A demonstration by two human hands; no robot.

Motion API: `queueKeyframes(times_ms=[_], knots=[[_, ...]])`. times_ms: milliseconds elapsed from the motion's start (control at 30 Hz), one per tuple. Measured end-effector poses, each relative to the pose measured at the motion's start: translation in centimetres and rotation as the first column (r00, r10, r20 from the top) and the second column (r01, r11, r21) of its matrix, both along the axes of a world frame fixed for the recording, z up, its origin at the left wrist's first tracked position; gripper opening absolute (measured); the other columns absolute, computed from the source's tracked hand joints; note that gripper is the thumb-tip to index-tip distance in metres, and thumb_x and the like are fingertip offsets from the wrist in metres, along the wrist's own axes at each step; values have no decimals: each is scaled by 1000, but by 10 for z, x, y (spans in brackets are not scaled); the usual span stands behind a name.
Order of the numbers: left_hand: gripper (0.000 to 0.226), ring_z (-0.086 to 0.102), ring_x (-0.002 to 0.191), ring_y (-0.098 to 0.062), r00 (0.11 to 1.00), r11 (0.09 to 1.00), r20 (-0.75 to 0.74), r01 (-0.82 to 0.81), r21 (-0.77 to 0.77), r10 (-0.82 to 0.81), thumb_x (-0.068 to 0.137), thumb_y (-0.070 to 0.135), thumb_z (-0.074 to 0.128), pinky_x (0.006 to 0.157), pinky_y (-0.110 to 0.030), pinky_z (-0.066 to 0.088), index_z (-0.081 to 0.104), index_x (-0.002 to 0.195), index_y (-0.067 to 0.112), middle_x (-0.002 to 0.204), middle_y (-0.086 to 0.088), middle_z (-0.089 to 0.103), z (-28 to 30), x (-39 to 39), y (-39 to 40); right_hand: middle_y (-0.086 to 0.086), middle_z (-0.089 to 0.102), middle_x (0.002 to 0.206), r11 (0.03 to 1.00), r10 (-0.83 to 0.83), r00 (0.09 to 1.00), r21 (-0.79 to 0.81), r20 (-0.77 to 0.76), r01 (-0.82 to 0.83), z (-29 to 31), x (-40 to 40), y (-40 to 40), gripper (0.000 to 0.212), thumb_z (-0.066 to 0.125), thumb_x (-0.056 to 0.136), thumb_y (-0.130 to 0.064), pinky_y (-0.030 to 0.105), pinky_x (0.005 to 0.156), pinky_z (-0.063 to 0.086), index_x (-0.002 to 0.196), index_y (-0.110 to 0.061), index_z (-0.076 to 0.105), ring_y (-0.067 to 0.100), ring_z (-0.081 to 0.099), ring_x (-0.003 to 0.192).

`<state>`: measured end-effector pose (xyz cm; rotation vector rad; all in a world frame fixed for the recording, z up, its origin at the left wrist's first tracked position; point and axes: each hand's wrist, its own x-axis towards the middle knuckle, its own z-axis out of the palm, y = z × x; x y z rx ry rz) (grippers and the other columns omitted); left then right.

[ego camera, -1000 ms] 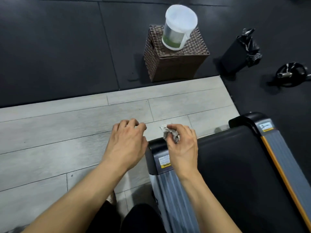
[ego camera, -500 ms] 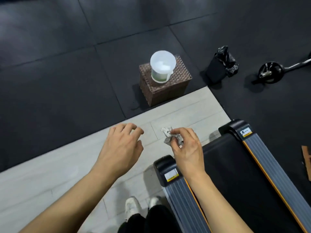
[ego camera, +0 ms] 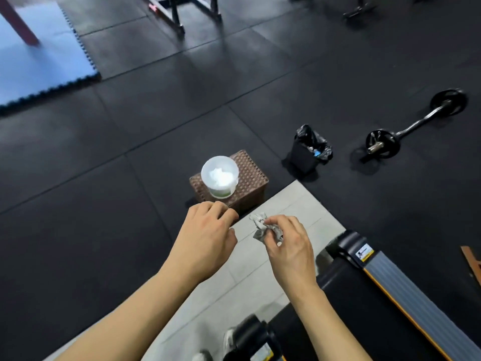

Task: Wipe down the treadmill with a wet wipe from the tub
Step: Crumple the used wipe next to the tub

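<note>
- Lying on the black rubber floor tiles [ego camera: 130,157] at upper right, a curl barbell [ego camera: 416,123] with black plates is seen, well apart from both hands.
- A small black bin [ego camera: 305,152] lined with a black bag is placed near the far corner of the grey plank platform [ego camera: 294,204]; bits of rubbish, one of them blue, are visible inside it.
- A blue interlocking foam mat [ego camera: 39,66] is laid at upper left, and the feet of a metal rack [ego camera: 182,11] are seen at the top edge.
- A brown woven box [ego camera: 250,183] is set on the floor just beyond the platform, and the translucent wipe tub [ego camera: 220,175] is stood upright on it with its top open; white wipes are seen bunched inside, above a green band at its base.
- The left hand [ego camera: 205,238] is held above the platform's edge, just in front of the box, with fingers loosely curled and nothing held.
- A crumpled, greyed wet wipe [ego camera: 261,226] is pinched between the thumb and fingertips of the right hand [ego camera: 290,246], above the platform and between the tub and the treadmill.
- The treadmill [ego camera: 364,295], with black belt, ribbed grey side rail and orange stripe, is seen at lower right, beneath the right forearm; the wipe is not touching it.
- A white shoe [ego camera: 229,340] is partly visible at the bottom edge.
</note>
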<state>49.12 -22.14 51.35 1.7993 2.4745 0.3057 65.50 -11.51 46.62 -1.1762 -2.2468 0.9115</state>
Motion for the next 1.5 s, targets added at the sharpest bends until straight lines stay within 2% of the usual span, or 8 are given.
queueKeyframes(times_ms=[267,500,767,867,1033,1167,1300,1500], knots=[[27,57,87,-25,982,979,-21,191,75,-190,86,29,45,78,-37,44,66,100,20,96,2,62,10,-44,129,-16,56,99,977,-205,979,51,-2,205,13,-25,107,19,66,90,-18,33,73,50,99,-33,62,12,54,91],[28,59,89,-21,949,945,27,311,100,-315,86,31,46,79,-35,47,67,103,23,101,6,63,-9,-118,259,-19,53,101,921,-390,917,15,85,390,9,-73,211,23,63,91,-17,27,76,41,104,-35,59,8,51,96],[45,69,97,-25,912,911,58,409,-55,-406,86,35,41,79,-38,55,71,116,21,118,0,68,-20,-180,383,-18,50,104,846,-521,852,-101,59,524,-11,-120,312,17,65,91,-15,10,69,38,101,-29,67,-1,55,90],[46,68,98,-29,911,899,70,412,-148,-406,86,37,40,76,-42,57,69,118,22,120,-1,66,-31,-189,432,-15,50,101,827,-547,831,-82,102,555,-27,-123,360,17,67,89,-13,16,76,38,100,-25,69,5,53,92],[42,64,97,-28,913,903,86,408,-136,-399,88,37,38,77,-42,54,68,114,22,113,2,65,-73,-192,519,-10,46,94,790,-592,785,-61,184,610,-73,-125,458,13,66,89,-19,32,77,44,100,-26,67,14,50,88],[41,62,98,-29,927,915,105,372,-157,-359,89,37,38,77,-41,53,67,114,23,112,3,64,-132,-187,591,-8,47,99,776,-566,785,-157,252,611,-141,-130,549,12,61,91,-20,30,68,40,99,-28,64,10,52,75],[42,60,102,-27,934,916,141,352,-192,-330,91,39,36,82,-41,52,65,118,25,114,5,62,-196,-179,656,-3,53,103,681,-602,755,-328,258,655,-228,-140,631,17,62,86,-16,30,73,41,99,-26,68,15,55,87],[42,58,102,-24,931,895,145,361,-262,-334,91,40,35,83,-39,51,65,117,27,113,8,61,-255,-177,720,1,55,108,632,-638,730,-374,245,679,-317,-155,729,22,61,87,-15,33,82,46,107,-22,67,18,55,91]])
